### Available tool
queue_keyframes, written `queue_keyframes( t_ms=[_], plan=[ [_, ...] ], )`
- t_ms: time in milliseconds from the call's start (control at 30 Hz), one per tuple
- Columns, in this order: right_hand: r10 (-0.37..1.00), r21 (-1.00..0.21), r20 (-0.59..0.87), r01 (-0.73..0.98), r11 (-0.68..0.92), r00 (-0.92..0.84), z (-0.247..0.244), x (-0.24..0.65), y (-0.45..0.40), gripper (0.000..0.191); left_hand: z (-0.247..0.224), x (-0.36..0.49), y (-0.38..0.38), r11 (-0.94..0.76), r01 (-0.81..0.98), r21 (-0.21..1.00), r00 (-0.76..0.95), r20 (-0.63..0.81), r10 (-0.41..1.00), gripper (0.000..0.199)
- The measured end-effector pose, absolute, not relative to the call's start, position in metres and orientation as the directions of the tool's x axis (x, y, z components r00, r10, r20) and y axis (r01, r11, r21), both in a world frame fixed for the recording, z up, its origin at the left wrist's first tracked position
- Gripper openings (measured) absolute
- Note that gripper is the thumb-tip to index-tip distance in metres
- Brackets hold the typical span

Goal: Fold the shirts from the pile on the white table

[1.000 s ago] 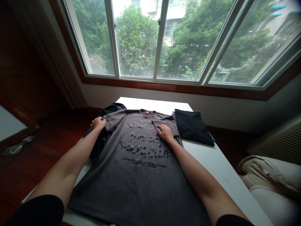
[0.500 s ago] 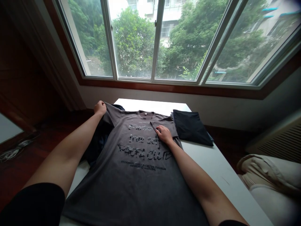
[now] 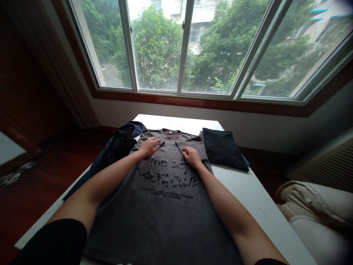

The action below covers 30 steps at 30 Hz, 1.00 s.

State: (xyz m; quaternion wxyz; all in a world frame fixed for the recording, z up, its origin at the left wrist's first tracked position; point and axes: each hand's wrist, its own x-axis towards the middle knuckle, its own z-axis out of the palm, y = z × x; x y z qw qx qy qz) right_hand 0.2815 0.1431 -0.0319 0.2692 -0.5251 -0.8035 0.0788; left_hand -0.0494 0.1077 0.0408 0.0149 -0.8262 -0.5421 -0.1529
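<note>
A dark grey T-shirt (image 3: 165, 221) with black lettering lies front up, its collar toward the window. My left hand (image 3: 149, 146) rests palm down on its upper left part, near the shoulder. From its curled fingers a thin dark stick (image 3: 162, 144) points toward the collar. On the right of the chest, my right hand (image 3: 192, 156) lies on the shirt, with a second thin dark stick (image 3: 178, 146) jutting from its fingers. What kind of sticks these are, I cannot make out. The fingers' undersides are hidden.
The shirt lies on a white table (image 3: 245, 195). Dark, crumpled clothes (image 3: 121, 141) lie along the left side, and a folded black garment (image 3: 224, 149) sits at the right. Beyond the table is a window (image 3: 160, 55). A beige cloth bundle (image 3: 311, 202) is off to the right.
My left hand has let go of the shirt's left sleeve and moved right onto the chest. That sleeve no longer stretches out to the left, uncovering the dark clothes. My right hand stays in place.
</note>
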Motion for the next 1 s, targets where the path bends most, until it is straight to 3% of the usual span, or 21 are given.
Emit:
queue_keyframes(
  t_ms=[133, 233, 433, 667, 1000],
  plan=[
    [0.893, -0.406, 0.336, 0.809, 0.425, -0.300, -0.031, 0.282, 0.143, 0.029, 0.022, -0.076, 0.133, -0.022, 0.980, 0.197, -0.004, 0.130, 0.992, 0.064],
    [0.908, -0.369, 0.292, 0.841, 0.396, -0.300, -0.028, 0.280, 0.140, 0.033, 0.008, -0.095, 0.142, 0.095, 0.976, 0.198, -0.102, 0.027, 0.994, 0.075],
    [0.975, -0.286, 0.065, 0.932, 0.222, -0.212, -0.017, 0.270, 0.145, 0.067, -0.007, -0.108, 0.164, 0.187, 0.968, 0.169, -0.189, -0.002, 0.982, 0.082],
    [0.995, -0.272, 0.093, 0.961, 0.049, -0.025, -0.018, 0.293, 0.186, 0.067, -0.017, -0.113, 0.192, 0.179, 0.974, 0.142, -0.179, -0.011, 0.984, 0.084],
    [0.997, -0.238, -0.028, 0.969, 0.067, -0.076, -0.010, 0.311, 0.231, 0.074, 0.002, -0.099, 0.204, 0.213, 0.960, 0.181, -0.220, 0.018, 0.975, 0.081]
  ],
)
